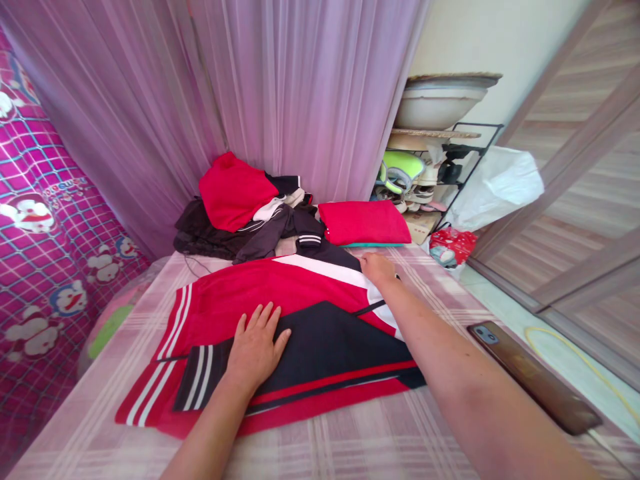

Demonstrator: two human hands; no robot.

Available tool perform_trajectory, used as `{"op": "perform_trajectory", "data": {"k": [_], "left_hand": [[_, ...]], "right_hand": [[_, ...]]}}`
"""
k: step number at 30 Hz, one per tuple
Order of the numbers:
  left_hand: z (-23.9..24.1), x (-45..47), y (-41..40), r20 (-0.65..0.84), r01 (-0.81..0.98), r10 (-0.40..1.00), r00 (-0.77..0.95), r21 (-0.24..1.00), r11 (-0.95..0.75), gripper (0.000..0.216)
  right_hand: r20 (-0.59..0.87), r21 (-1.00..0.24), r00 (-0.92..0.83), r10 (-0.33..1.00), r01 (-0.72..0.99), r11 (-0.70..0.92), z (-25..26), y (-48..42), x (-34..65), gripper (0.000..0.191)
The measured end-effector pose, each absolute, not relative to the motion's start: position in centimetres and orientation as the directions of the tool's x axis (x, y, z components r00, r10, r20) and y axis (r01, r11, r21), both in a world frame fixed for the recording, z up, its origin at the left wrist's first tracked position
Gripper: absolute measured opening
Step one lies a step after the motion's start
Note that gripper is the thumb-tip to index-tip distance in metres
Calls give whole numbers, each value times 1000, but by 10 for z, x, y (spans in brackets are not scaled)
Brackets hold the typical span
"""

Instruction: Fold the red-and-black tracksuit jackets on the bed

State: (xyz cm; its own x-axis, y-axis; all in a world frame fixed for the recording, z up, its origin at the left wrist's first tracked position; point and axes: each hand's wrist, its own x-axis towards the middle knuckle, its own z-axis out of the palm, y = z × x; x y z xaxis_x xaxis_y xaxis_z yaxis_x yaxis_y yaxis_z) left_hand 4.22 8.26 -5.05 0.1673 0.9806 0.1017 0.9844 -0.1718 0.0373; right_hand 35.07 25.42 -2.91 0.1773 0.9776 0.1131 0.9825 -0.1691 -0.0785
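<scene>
A red, white and black track jacket [235,287] lies spread on the bed, its striped hem to the left. One black sleeve [320,340] is folded across the body, with its white-striped cuff near the hem. My left hand [257,347] rests flat on this sleeve, fingers stretched out. At the far right side of the jacket, my right hand [379,270] has its fingers curled over the black cloth by the white shoulder part. The other black sleeve [330,255] stretches away toward the clothes behind. My right forearm hides part of the collar end.
A heap of red and black clothes [235,193] lies at the back, beside a folded red garment [367,223]. A phone [535,377] with a cable lies at the bed's right edge. Beyond stand a shoe rack [465,180] and a white bag [495,190]. Curtains [300,87] hang behind.
</scene>
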Motion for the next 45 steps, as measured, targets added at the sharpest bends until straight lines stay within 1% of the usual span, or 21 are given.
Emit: {"op": "perform_trajectory", "data": {"k": [3, 8, 9, 11, 13, 16, 17, 20, 22, 24, 27, 29, 30, 31, 32, 34, 35, 36, 38, 40, 45], "left_hand": [[-51, 42, 83, 109, 983, 979, 171, 44, -176, 55], [-50, 42, 83, 106, 984, 980, 168, 43, -173, 55], [-50, 42, 83, 103, 984, 981, 166, 42, -171, 55], [-50, 42, 83, 97, 984, 981, 167, 41, -171, 55], [-50, 42, 83, 93, 984, 982, 167, 42, -171, 55], [-50, 42, 82, 92, 984, 981, 168, 45, -173, 56], [-50, 42, 82, 94, 984, 981, 169, 46, -174, 56], [-50, 42, 82, 98, 982, 980, 173, 54, -179, 56], [-50, 42, 83, 97, 983, 981, 167, 60, -174, 55], [-51, 41, 83, 102, 983, 981, 164, 66, -171, 55], [-53, 40, 83, 122, 981, 978, 171, 72, -180, 55], [-54, 39, 83, 136, 979, 974, 180, 74, -191, 55], [-54, 39, 83, 141, 978, 973, 183, 74, -194, 55], [-55, 39, 83, 146, 978, 972, 184, 73, -196, 55], [-56, 39, 83, 150, 978, 971, 184, 73, -197, 55], [-58, 38, 83, 159, 978, 970, 183, 73, -196, 55], [-59, 38, 83, 165, 978, 969, 183, 73, -197, 55], [-61, 38, 83, 172, 977, 968, 185, 71, -199, 55], [-63, 37, 83, 184, 978, 965, 187, 63, -201, 54], [-66, 36, 83, 190, 978, 963, 190, 50, -202, 54], [-75, 32, 82, 233, 975, 949, 214, 5, -221, 55]], "right_hand": [[140, -92, 113, 984, 991, -101, -27, 269, 340, 38], [66, -89, 100, 993, 992, -94, -31, 285, 324, 33], [83, -80, 80, 993, 994, -73, -33, 286, 322, 32], [167, -52, 44, 985, 998, -36, -39, 284, 320, 29], [235, -48, 84, 968, 996, -75, -43, 282, 321, 27], [232, -100, 216, 948, 975, -198, -45, 281, 323, 27], [227, -117, 220, 949, 973, -198, -45, 280, 323, 26], [267, -187, 164, 950, 976, -115, -43, 279, 320, 27], [291, -277, 193, 937, 955, -110, -40, 279, 320, 33], [294, -362, 254, 921, 922, -139, -38, 280, 322, 39], [238, -450, 347, 907, 867, -214, -32, 283, 331, 47], [178, -462, 403, 898, 840, -285, -28, 286, 337, 56], [179, -430, 404, 897, 852, -298, -27, 287, 339, 62], [210, -366, 379, 901, 885, -287, -25, 288, 341, 68], [260, -275, 331, 907, 926, -259, -24, 289, 342, 71], [345, -65, 203, 916, 979, -192, -23, 292, 345, 71], [356, 20, 152, 922, 985, -170, -24, 295, 345, 69], [346, 80, 122, 930, 984, -159, -24, 298, 346, 67], [307, 145, 83, 948, 980, -133, -25, 307, 349, 64], [278, 176, 50, 959, 979, -103, -26, 318, 352, 64], [261, 183, 8, 965, 981, -58, -29, 342, 359, 64]]}}
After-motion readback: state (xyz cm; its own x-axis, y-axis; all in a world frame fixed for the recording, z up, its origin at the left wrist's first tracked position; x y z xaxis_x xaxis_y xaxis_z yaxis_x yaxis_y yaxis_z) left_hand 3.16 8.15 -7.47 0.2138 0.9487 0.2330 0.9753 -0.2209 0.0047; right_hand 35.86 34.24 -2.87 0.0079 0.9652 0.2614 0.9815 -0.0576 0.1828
